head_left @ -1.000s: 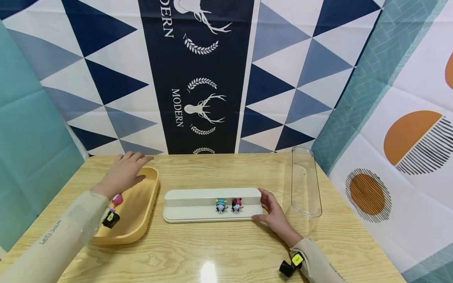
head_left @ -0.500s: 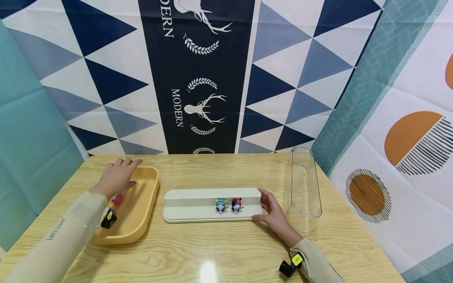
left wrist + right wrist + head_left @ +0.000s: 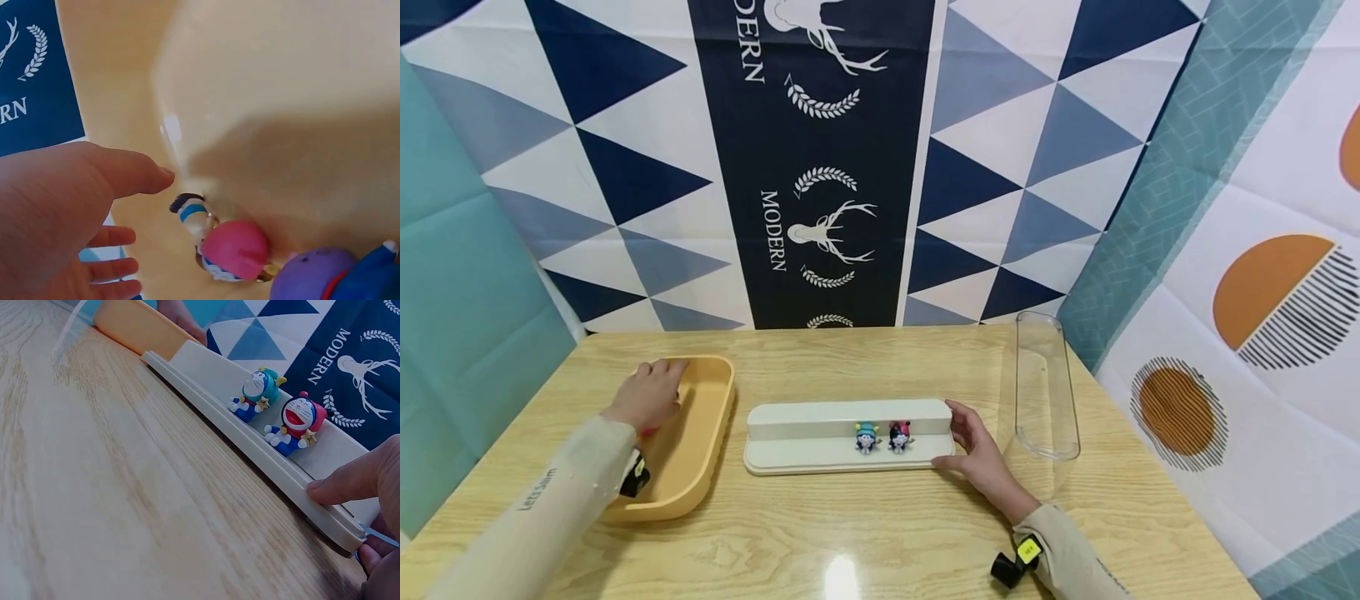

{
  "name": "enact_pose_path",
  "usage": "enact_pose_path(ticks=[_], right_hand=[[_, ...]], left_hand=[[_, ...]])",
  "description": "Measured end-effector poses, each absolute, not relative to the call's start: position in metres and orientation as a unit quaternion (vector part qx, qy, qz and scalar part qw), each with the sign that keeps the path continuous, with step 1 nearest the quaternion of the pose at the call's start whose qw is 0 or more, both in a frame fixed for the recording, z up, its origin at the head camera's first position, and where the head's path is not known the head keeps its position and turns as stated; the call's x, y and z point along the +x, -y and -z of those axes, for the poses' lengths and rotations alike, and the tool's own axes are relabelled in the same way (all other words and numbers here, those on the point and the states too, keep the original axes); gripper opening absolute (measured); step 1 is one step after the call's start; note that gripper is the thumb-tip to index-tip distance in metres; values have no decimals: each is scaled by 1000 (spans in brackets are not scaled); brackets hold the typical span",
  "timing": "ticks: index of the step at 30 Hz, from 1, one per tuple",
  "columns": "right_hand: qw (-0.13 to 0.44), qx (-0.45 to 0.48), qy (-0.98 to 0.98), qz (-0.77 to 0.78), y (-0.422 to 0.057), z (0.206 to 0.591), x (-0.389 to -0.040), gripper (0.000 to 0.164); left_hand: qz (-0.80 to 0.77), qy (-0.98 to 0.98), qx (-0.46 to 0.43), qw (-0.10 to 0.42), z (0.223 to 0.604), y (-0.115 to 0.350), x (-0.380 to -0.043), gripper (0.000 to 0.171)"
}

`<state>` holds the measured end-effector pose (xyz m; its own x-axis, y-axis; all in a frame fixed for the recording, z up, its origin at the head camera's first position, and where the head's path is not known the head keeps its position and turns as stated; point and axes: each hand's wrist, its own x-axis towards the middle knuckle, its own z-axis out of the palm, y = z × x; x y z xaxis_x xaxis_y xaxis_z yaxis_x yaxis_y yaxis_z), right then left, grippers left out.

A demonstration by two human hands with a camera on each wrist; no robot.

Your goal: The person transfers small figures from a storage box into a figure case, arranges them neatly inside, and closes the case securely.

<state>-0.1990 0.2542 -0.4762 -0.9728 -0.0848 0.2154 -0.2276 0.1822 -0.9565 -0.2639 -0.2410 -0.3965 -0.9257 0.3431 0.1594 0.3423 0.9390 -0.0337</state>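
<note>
In the head view my left hand (image 3: 647, 396) reaches down into the yellow-orange tray (image 3: 706, 437). Its thumb and fingers are spread apart, with nothing between them, in the left wrist view. Just below the thumb lies a figurine with a pink hood (image 3: 234, 250); a purple-and-blue figurine (image 3: 312, 275) lies beside it. My right hand (image 3: 981, 458) holds the right end of a white stepped display base (image 3: 797, 454), thumb on the front edge, fingers round the end. On its lower step stand a teal-hooded figurine (image 3: 253, 394) and a red-and-black-hooded figurine (image 3: 297, 422), both upright.
A clear plastic cover (image 3: 1071, 400) lies on the wooden table (image 3: 790, 533), right of the display base. Patterned cloth (image 3: 820, 167) hangs behind the table and along both sides. Each wrist wears a small black camera (image 3: 1011, 571).
My left hand has moved down and slightly left, deeper into the tray, over the pink-hooded figurine. The right hand, the display base and its two figurines stay in place.
</note>
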Motion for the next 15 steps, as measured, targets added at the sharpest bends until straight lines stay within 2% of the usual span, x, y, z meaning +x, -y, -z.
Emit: enact_pose_path(ticks=[8, 15], right_hand=[[61, 104, 769, -627, -254, 476, -198, 91], [58, 104, 768, -629, -254, 477, -199, 90]], left_hand=[[29, 987, -152, 53, 407, 243, -266, 54], [42, 991, -129, 20, 409, 240, -265, 38]])
